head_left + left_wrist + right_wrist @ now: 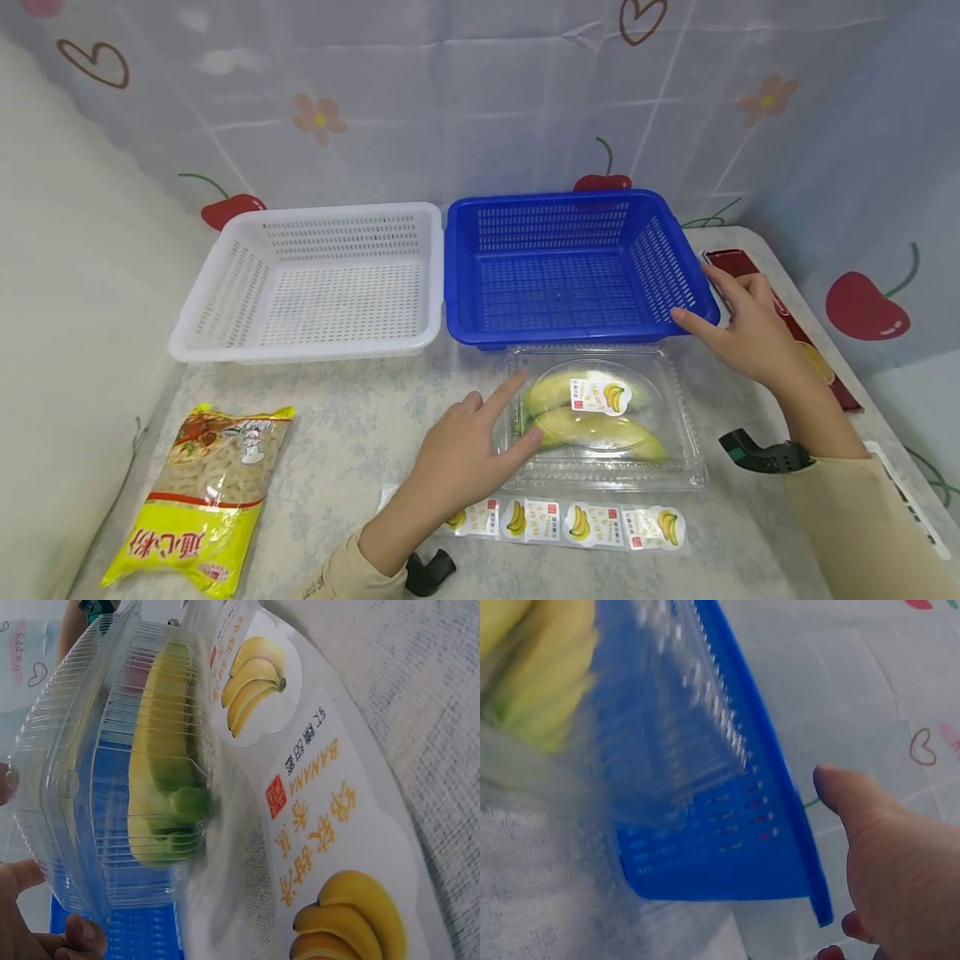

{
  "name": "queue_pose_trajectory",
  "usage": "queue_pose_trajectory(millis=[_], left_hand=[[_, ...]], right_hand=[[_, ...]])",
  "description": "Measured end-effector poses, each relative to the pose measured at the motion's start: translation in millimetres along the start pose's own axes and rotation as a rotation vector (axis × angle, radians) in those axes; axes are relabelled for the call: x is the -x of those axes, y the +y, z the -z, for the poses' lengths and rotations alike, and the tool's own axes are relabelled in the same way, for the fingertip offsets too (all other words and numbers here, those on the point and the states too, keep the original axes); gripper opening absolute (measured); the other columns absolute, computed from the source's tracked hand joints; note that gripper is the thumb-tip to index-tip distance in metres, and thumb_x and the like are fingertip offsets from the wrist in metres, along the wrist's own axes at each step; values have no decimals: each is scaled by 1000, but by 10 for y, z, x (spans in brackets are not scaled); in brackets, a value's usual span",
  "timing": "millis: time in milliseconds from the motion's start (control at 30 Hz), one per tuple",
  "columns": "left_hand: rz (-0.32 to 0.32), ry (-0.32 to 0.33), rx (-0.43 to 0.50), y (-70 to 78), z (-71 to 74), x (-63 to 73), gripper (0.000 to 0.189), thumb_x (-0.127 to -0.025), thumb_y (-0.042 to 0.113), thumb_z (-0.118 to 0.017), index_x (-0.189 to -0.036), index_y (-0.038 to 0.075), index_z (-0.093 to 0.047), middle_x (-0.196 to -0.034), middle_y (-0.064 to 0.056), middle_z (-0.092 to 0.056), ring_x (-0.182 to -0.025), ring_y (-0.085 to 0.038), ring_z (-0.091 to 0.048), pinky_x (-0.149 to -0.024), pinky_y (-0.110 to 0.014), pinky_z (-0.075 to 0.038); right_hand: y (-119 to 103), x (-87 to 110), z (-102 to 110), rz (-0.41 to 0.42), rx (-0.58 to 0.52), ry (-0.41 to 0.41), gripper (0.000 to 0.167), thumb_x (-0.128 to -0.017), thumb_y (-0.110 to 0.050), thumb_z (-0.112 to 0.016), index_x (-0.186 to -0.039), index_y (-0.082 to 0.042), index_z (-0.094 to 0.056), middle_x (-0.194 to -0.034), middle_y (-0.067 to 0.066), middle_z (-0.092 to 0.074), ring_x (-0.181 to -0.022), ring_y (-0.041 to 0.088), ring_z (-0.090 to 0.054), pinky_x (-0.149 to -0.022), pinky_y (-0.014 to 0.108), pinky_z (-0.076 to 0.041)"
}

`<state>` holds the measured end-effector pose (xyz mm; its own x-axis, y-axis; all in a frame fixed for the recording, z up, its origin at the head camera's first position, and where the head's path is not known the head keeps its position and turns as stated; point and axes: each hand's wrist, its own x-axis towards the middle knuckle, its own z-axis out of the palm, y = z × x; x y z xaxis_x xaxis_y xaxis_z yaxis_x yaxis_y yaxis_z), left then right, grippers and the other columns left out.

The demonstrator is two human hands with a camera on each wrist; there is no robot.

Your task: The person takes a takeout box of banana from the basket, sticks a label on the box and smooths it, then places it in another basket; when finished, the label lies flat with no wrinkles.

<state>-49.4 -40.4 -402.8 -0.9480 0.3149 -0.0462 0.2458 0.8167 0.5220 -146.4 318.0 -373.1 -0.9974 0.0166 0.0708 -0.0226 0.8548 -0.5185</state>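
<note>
A clear plastic clamshell box [678, 454] with yellow-green bananas [600, 429] inside lies in front of the blue basket [465, 325]. On its lid is a banana label [603, 393]. My left hand [468, 450] is at the box's left side, index finger extended and thumb apart, fingertips overlapping the lid's edge. A strip of banana stickers [581, 523] lies under the left forearm, in front of the box. At the blue basket's right front corner is my right hand [750, 329], thumb and fingers spread; the right wrist view shows the thumb apart from the rim.
A white basket [307, 354] stands left of the blue one. A yellow bag of ring-shaped pasta [198, 500] lies at the front left. Along the table's right edge are a dark red package [843, 387] and a white flat item [911, 500]. A printed curtain [450, 100] hangs behind.
</note>
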Motion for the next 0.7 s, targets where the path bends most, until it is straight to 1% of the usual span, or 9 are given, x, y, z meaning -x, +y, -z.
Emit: queue_pose_trajectory(millis=[100,167,200,267,333,400,500,567,700], left_hand=[[18,-63,49,-35,-31,0,70,-91,76,-39,-152,57,-11,-114,-11,-68,-92,-25,-66,-62,-38,-50],[18,-100,93,-51,-60,-9,71,-91,78,-35,-152,58,-4,-125,-12,-68,-103,-30,-68,-68,-44,-54],[18,-118,115,-55,-73,-14,72,-91,79,-34,-151,58,-2,-128,-13,-67,-106,-31,-68,-70,-46,-55],[19,-144,149,-58,-103,-29,73,-90,80,-32,-151,58,2,-130,-12,-66,-106,-31,-69,-72,-45,-55],[24,-165,183,-55,-126,-45,73,-90,81,-32,-150,59,4,-115,-12,-72,-90,-26,-72,-65,-41,-54],[36,-188,224,-47,-139,-57,73,-90,80,-34,-149,60,5,-94,-10,-74,-69,-21,-70,-58,-36,-52],[70,-231,297,-30,-137,-63,74,-89,79,-41,-146,65,5,-66,-6,-65,-45,-15,-58,-48,-33,-47],[90,-255,339,-19,-127,-62,77,-88,78,-46,-144,67,5,-59,-6,-61,-40,-16,-56,-45,-35,-47],[111,-288,409,-15,-106,-51,84,-85,75,-55,-143,68,5,-52,-7,-55,-37,-21,-56,-44,-38,-48]], right_hand=[[47,-103,-19,-31,-3,-50,97,-90,-57,-64,-161,-17,-12,-135,31,-25,-111,51,-37,-81,66,-46],[78,-160,-32,-47,-6,-87,101,-89,-59,-63,-161,-18,-6,-135,31,-22,-111,54,-36,-84,71,-44],[91,-185,-39,-51,-11,-104,102,-89,-60,-62,-161,-18,-3,-135,31,-21,-112,54,-35,-85,71,-44],[116,-226,-49,-51,-21,-138,104,-89,-60,-62,-161,-19,2,-135,31,-20,-113,53,-34,-86,70,-43],[139,-256,-54,-45,-37,-176,104,-90,-60,-61,-160,-21,6,-135,31,-19,-115,52,-32,-88,70,-43],[155,-277,-58,-43,-47,-211,104,-90,-59,-60,-159,-24,10,-137,31,-18,-118,50,-31,-91,71,-42],[181,-303,-58,-47,-60,-265,105,-91,-58,-60,-157,-25,15,-143,33,-15,-123,53,-27,-96,77,-36],[205,-316,-55,-47,-71,-292,106,-91,-57,-60,-156,-27,18,-147,34,-13,-127,54,-25,-96,80,-32],[243,-337,-56,-41,-86,-325,107,-91,-55,-61,-155,-29,22,-155,35,-6,-134,57,-18,-96,82,-27]])
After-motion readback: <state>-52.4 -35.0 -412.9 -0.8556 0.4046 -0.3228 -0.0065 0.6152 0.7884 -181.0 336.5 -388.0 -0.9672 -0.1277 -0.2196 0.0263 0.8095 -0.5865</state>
